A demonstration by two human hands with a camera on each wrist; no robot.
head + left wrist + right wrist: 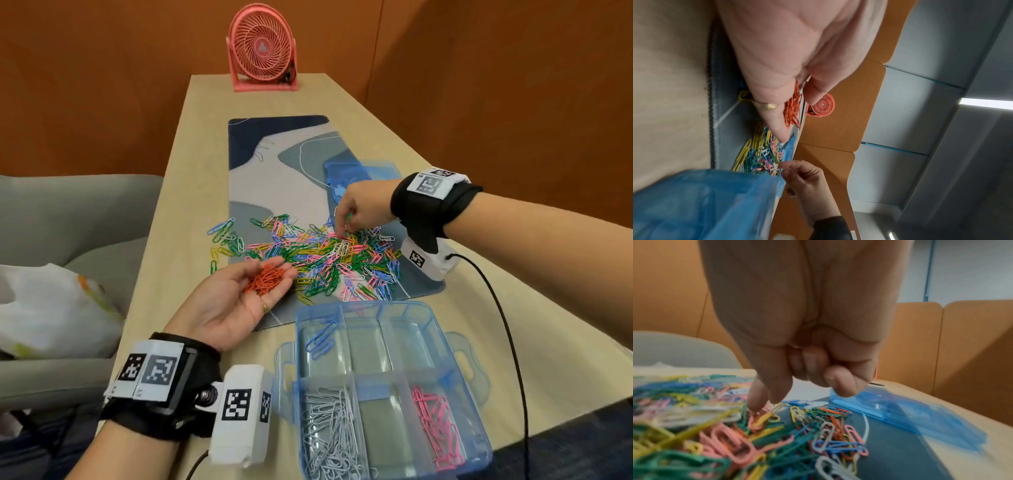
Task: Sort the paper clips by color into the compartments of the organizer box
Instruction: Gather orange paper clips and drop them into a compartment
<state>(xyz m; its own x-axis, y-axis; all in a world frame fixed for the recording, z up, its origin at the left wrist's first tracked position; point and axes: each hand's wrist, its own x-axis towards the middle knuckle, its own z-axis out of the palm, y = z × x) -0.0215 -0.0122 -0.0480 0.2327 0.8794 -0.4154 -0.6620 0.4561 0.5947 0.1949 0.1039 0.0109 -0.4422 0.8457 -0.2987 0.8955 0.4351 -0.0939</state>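
Organizer box (394,387) nearest, on table (548,342): white clips (329,431) near-left compt, pink clips (436,428) near-right, few blue clips (322,337) far-left. L hand (236,301) just beyond, palm up, fingers relaxed, cupping orange clips (265,279). Mixed clip pile (318,257) on mat (284,164). R hand (363,205) over pile's far side, index + thumb tips down in clips, other fingers curled; can't tell if pinching one. Blue lid (359,171) behind. Pink fan (262,48) at far end.

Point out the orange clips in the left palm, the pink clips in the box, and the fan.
orange clips (265,278), head view, middle of the bunch.
pink clips (434,426), head view, centre of the heap.
fan (261,46), head view, grille hub.
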